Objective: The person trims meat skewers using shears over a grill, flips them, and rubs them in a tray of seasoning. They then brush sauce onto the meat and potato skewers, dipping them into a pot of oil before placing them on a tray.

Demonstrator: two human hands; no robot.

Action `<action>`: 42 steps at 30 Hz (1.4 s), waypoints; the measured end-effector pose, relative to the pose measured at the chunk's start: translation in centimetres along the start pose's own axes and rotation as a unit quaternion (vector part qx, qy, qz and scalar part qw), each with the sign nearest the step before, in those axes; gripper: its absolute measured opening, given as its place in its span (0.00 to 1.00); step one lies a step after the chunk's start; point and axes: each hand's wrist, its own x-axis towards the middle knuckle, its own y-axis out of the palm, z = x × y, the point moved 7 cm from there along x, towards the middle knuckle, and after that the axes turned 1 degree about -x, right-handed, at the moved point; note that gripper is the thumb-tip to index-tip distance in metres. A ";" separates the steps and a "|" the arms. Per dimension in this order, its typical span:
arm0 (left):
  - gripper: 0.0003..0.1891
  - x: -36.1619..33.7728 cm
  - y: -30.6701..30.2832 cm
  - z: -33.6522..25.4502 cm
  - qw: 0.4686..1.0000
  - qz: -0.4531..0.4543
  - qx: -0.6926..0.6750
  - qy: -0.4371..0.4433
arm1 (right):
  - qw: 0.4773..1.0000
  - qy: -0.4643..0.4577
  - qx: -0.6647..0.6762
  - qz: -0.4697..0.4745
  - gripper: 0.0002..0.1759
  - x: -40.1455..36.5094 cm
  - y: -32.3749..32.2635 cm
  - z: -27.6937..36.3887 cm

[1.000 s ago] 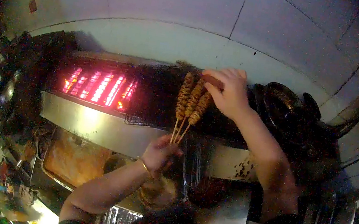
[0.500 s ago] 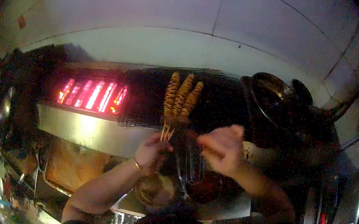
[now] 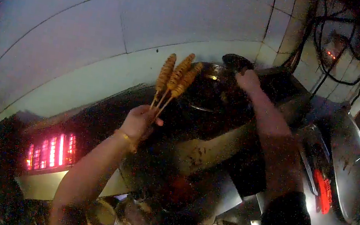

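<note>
Three spiral-cut, browned skewers (image 3: 177, 76) fan out upright above my left hand (image 3: 140, 123), which is closed around their thin wooden sticks. Farther right, my right hand (image 3: 248, 81) reaches to a dark, round-ended utensil or lid (image 3: 237, 62) at the back edge of a round metal pan (image 3: 207, 86). The fingers look closed there, on what seems to be its near end, but the grip is dim. The pan's inside is dark with a bright reflection.
A heater with glowing pink-red bars (image 3: 52, 151) stands at the left. Bowls (image 3: 102, 215) sit at the bottom. A red-handled tool (image 3: 322, 192) lies on the right metal surface, beside a large metal basin (image 3: 352, 161). Cables (image 3: 319, 49) hang on the wall.
The view has turned right. My left hand has carried the skewers away from the rack beside the heater towards the pan. My right hand has reached out to the dark utensil or lid.
</note>
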 end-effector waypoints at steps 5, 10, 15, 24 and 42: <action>0.11 6.3 2.7 2.1 0.993 0.038 0.107 0.040 | 0.990 -0.074 -0.029 -0.118 0.24 -1.3 -0.3 1.2; 0.09 8.3 2.1 4.0 0.997 0.037 0.059 0.024 | 0.898 -0.007 0.440 0.023 0.21 -3.8 -4.9 2.8; 0.09 7.1 3.2 2.9 0.996 0.054 0.073 -0.012 | 0.837 -0.096 0.532 0.082 0.17 -4.2 -2.4 7.2; 0.10 6.7 3.6 3.3 0.994 0.083 0.071 0.006 | 0.921 -0.260 0.206 -0.204 0.14 -7.7 -6.9 10.0; 0.12 9.0 1.4 1.6 0.937 -0.031 0.292 0.187 | 0.945 -0.120 0.196 -0.234 0.15 -6.8 -2.8 1.5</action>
